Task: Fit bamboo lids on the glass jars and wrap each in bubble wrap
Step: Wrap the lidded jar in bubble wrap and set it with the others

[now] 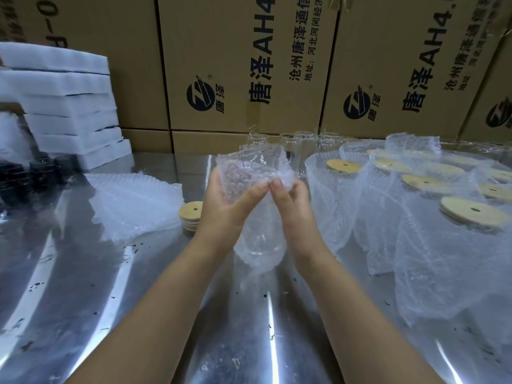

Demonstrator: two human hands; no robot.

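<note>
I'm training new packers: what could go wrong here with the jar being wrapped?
The left hand and right hand grip the bubble wrap near its top; the jar inside may slip onto the metal table. The wrap hides whether a lid is on, so it might be sealed lidless.

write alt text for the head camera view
A left hand and right hand hold a bubble-wrapped clear glass jar over a shiny metal table, pinching the wrap at its top. Wrapped jars with round bamboo lids stand right; spare lids and bubble-wrap sheets lie left.
</note>
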